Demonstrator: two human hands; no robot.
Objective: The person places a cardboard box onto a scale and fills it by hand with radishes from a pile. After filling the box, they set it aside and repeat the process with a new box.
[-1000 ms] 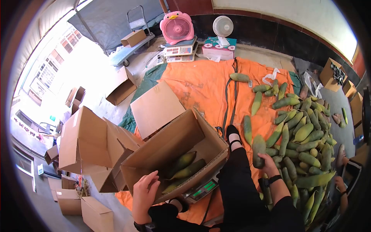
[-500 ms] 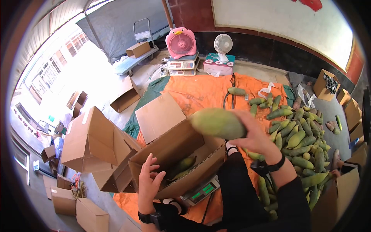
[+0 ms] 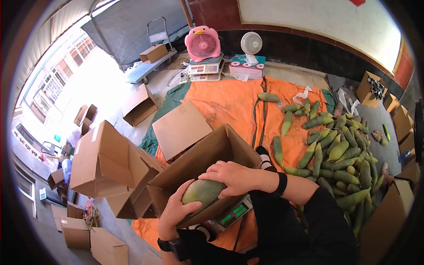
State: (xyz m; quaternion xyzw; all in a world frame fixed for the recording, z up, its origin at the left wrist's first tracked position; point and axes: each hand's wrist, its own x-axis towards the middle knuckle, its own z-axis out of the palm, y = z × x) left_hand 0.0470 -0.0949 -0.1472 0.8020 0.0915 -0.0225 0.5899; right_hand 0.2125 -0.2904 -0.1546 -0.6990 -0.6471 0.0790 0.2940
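Note:
A thick green radish (image 3: 202, 193) is held between both of my hands at the mouth of an open cardboard box (image 3: 221, 148). My left hand (image 3: 177, 204) curls round its left end, thumb across the near side. My right hand (image 3: 229, 176) covers the other end from above, fingers bent over the skin. Under the box sits a scale (image 3: 232, 215) with a lit green display. The radish and my hands hide most of the box's inside, so what lies at the bottom does not show.
A big pile of green radishes (image 3: 344, 159) spreads over the orange tarp (image 3: 221, 99) to the right. Empty-looking cartons (image 3: 108, 163) stand close on the left. Farther back are a pink fan (image 3: 203, 43), a white fan (image 3: 251, 44) and a flatbed trolley (image 3: 150, 68).
My right hand has brought the radish left and down from above the box's right side to its opening. My left hand, previously empty with fingers raised, now grips it too.

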